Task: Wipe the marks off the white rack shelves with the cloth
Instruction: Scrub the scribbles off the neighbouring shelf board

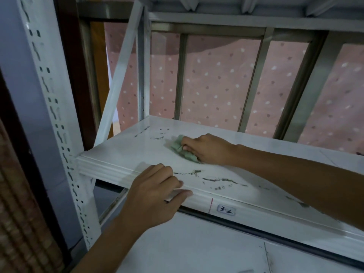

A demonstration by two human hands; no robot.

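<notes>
Clearly mid-job: the wiping has reached only part of one shelf, as I judge it.
Right hand [206,149]: fingers curled shut around a bunched pale green cloth [182,147], pressing it flat onto the middle shelf [122,154].
Cloth position: sticking out past the right fingertips, toward the rear left corner of the shelf.
Left hand [155,192]: resting on the front lip of the shelf, fingers [167,170] loosely together and laid over the edge, thumb along the lip; it holds nothing and seems to brace.
Marks ahead of the cloth: dark green flecks [155,134] just beyond the right fingertips, near the rear upright, not yet wiped.
Marks by the left fingers: a long broken green streak [216,179] starts at the left fingertips and runs rightward under the right forearm.
Looks done: the bare white patch between the two hands, though glare makes this uncertain.
Left to do: both mark groups here, faint smudges toward the right end, and probably the lower shelf [197,243].
Label: a small tag reading "3-1" [226,210] on the front lip, right of the left thumb.
</notes>
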